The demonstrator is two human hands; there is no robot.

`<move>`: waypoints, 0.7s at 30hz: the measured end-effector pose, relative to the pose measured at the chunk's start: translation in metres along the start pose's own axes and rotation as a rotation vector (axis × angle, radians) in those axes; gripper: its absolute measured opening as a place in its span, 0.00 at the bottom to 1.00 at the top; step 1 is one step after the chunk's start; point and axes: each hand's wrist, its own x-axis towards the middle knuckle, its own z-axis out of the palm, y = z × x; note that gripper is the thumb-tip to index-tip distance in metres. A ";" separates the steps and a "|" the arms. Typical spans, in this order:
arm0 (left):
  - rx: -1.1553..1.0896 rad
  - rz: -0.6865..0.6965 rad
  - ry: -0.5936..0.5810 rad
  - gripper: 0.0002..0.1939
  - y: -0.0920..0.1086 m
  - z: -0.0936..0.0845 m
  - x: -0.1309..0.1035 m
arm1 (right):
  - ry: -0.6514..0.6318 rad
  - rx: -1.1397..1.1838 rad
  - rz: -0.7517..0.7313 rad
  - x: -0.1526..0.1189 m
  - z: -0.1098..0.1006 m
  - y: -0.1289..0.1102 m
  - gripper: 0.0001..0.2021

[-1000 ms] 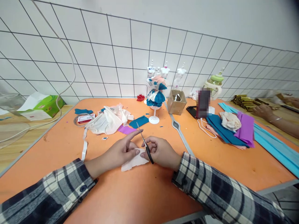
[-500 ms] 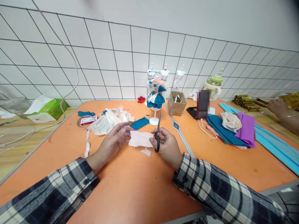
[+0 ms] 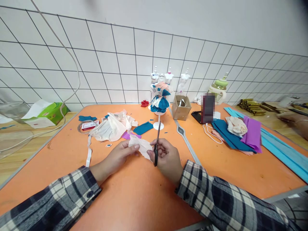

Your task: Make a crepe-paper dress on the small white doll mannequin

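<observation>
The left hand now pinches the paper, newly creased, beside the right hand, whose gripped scissors point past it, not cutting.

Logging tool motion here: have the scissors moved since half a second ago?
Yes. The scissors shifted left and slightly nearer the camera: earlier crossing the right edge of the white base, they now cross its middle.

Head-worn view, facing forward, angled down, above table
</observation>
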 end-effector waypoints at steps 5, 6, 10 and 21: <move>-0.231 0.047 0.059 0.09 0.007 0.000 0.000 | -0.122 -0.014 0.108 0.005 -0.003 -0.006 0.15; -0.244 0.044 0.088 0.09 0.008 -0.001 0.000 | -0.157 -0.033 0.128 0.005 -0.004 -0.007 0.15; -0.237 0.011 0.148 0.09 0.006 -0.004 0.001 | -0.293 -0.205 0.150 0.006 -0.012 -0.012 0.13; -0.252 -0.014 0.077 0.18 0.011 0.002 0.000 | -0.421 -0.593 0.035 0.000 -0.012 -0.022 0.14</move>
